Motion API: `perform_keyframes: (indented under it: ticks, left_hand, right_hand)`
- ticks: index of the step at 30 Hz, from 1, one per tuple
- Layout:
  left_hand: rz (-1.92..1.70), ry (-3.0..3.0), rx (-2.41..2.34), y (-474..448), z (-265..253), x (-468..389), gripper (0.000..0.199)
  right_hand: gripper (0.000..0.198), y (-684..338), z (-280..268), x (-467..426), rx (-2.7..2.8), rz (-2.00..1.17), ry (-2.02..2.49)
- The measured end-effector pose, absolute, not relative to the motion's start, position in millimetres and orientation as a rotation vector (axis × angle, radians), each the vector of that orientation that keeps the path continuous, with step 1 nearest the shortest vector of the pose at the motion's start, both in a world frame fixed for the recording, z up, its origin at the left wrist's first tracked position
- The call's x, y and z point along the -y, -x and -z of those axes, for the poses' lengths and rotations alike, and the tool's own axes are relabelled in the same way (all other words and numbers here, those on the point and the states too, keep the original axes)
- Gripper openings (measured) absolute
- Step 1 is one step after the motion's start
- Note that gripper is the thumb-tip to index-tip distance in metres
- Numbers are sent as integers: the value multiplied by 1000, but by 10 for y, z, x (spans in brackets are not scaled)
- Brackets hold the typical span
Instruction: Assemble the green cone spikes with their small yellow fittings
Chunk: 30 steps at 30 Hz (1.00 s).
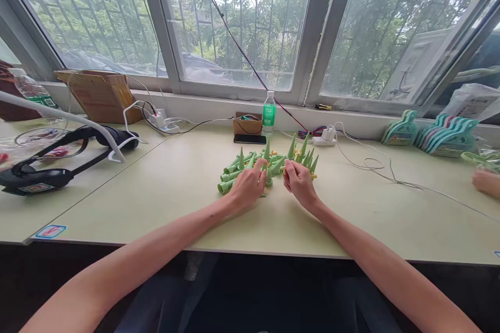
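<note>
My left hand (248,185) is at the right part of a pile of green plastic tubes (226,186). Its thumb and index finger are bent toward a pointed green plastic piece (269,179), and they appear to close on it. A hand's width to the right, my right hand (300,179) is closed with its fingertips pinched together. Something small and yellowish seems to show at the fingertips, too small to make out. Green cones (292,148) stand upright behind both hands, with small yellow parts (314,176) among them.
Behind the pile are a black phone (250,139), a small cardboard box (247,125) and a water bottle (269,113). Cables (375,166) run across the right side. A black headset (42,174) lies left; green hangers (445,135) stand right. Another person's hand (486,182) shows at the right edge.
</note>
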<state>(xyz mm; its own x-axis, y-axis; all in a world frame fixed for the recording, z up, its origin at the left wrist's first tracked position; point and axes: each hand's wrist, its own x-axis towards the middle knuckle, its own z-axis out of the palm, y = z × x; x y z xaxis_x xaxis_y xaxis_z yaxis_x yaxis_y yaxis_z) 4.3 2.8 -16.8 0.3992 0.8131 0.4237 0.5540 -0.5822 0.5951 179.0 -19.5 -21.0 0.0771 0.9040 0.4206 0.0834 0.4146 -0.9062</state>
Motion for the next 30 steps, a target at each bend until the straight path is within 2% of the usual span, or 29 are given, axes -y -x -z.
perform_keyframes:
  ticks: [4,10,16,22,30]
  left_hand:
    - [-916,-2366,-1136,-40,150,-22,29]
    - [-991,-2319,-1083,-46,119,-7,26]
    - [-1084,-2054,-951,-77,119,6,25]
    - [-1051,-1794,-830,-96,127,-3,36]
    - [-1068,-1923,-829,-47,109,40,39]
  right_hand:
    - [48,-1790,208,206,1402,-761,992]
    - [47,-1801,226,190,1436,-728,1003]
    - [47,-1810,241,182,1478,-683,1046]
    - [49,-1816,262,170,1521,-608,1092]
    - [46,-1813,248,194,1594,-607,1048]
